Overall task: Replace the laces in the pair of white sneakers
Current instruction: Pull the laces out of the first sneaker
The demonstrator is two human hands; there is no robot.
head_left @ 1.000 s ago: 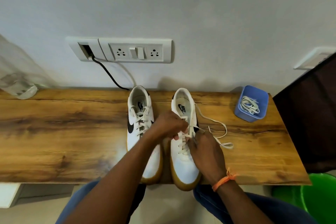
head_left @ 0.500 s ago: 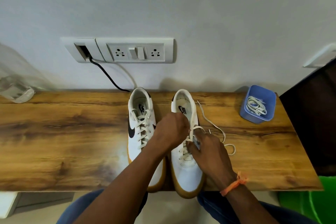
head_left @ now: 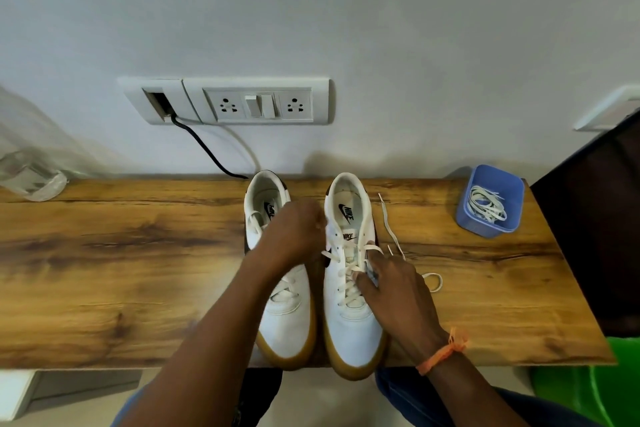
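On the wooden desk (head_left: 138, 253), both hands' fingers pinch the right sneaker's (head_left: 349, 288) lace (head_left: 391, 236).

sneakers (head_left: 311, 288) side by side on table (head_left: 121, 270) | tub (head_left: 491, 204) right, laces (head_left: 485, 208) inside

The left hand (head_left: 294, 232) rose from the lacing toward the collar of the right shoe (head_left: 351, 274). The right hand (head_left: 394, 288) slid down beside the eyelets, lace (head_left: 391, 236) trailing past it.

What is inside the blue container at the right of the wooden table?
The blue container holds a loose tangle of white laces. How many laces, and anything beneath them, cannot be seen.
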